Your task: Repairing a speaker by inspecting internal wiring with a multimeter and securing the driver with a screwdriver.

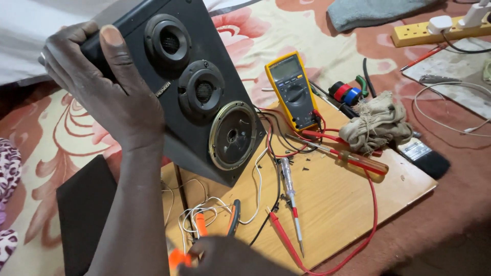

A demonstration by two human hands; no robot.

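Note:
My left hand (110,97) grips the top edge of a black speaker box (204,102), which leans tilted over a wooden board (348,199). The box front shows two small round drivers and a larger silver-rimmed one. White, black and red wires (258,179) run from its lower edge onto the board. My right hand (225,258) sits at the bottom edge, only partly in view. It is closed around orange-handled pliers (234,214), whose handles stick up beside the white wires.
On the board lie a yellow multimeter (294,89) with red leads, a clear tester screwdriver (289,189), a red-handled screwdriver (358,161) and a rag (376,125). A brush (427,158), tape rolls (345,92), a power strip (424,33) and a black panel (84,204) lie around.

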